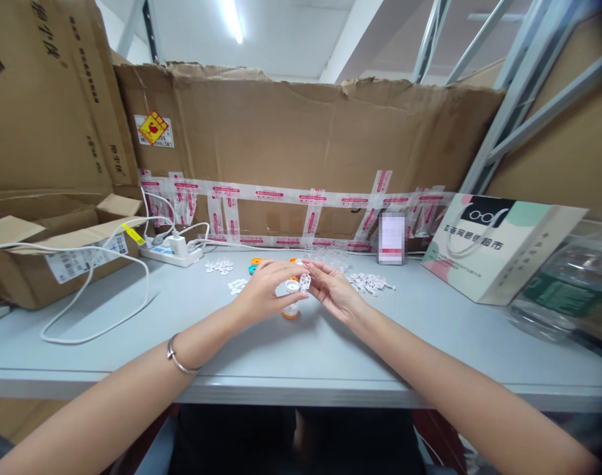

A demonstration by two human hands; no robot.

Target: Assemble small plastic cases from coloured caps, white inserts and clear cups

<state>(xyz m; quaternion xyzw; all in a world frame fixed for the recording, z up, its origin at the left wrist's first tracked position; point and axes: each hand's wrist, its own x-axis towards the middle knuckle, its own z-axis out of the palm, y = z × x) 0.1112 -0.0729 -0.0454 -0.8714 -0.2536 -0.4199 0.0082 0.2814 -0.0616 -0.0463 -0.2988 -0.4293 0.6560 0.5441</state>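
Note:
In front of me, my left hand (266, 289) has its thumb and fingers closed around a small white round part with holes (305, 283). The fingertips of my right hand (336, 291) pinch that part's right edge. Just beneath and left of it stands a small white cylinder with an orange base (290, 313), with a white ring-shaped top (291, 286); my left hand partly hides it. Behind my left fingers lie orange rings (258, 262) and a teal ring (252, 270), partly covered.
Small white parts lie in piles at left (219, 266), near my left hand (237, 286) and at right (370, 283). Clear plastic pieces (330, 256) lie behind. A phone (391, 239), paper bag (498, 247), bottle (562, 290), power strip (172, 252) and cardboard box (58, 254) surround the work area.

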